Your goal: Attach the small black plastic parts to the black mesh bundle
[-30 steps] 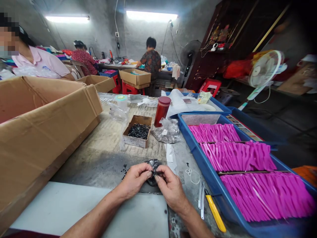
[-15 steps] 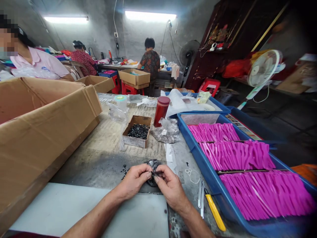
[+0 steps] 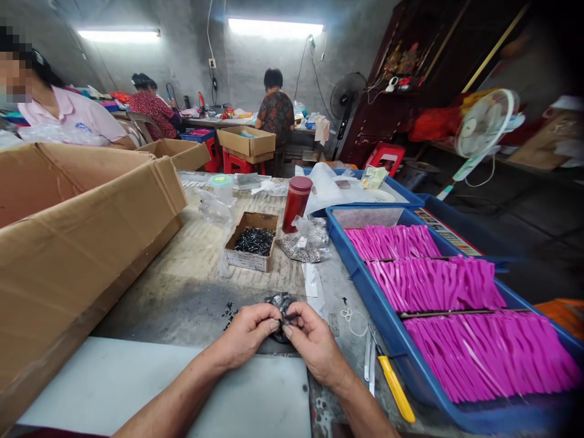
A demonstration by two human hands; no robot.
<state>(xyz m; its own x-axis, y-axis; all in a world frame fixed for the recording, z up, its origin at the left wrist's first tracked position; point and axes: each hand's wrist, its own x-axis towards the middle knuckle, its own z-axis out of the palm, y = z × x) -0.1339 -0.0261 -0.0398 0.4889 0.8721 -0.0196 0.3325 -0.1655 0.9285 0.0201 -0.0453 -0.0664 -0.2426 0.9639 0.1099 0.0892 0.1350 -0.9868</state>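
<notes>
Near the front middle of the table, my left hand [image 3: 250, 328] and my right hand [image 3: 311, 333] meet fingertip to fingertip. Each is closed in a pinch on something small and dark that I cannot make out. Just behind and below the fingers lies a shiny black bundle [image 3: 280, 299], partly hidden by them. Several small black pieces [image 3: 229, 312] lie left of my left hand. Beyond the hands stands a small cardboard box [image 3: 249, 260] holding many black pieces [image 3: 254, 241]. A grey-white sheet [image 3: 182, 389] lies under my forearms.
A blue tray [image 3: 387, 340] of magenta strips [image 3: 438, 283] stands right. Nearby lie a yellow-handled tool [image 3: 396, 389], a white string [image 3: 358, 322] and a plastic bag [image 3: 306, 243] beside a red canister [image 3: 297, 204]. A large cardboard box [image 3: 86, 243] is left. People sit beyond.
The view has shifted very slightly. Both hands stay at nearly the same place, still pinched together over the black bundle.
</notes>
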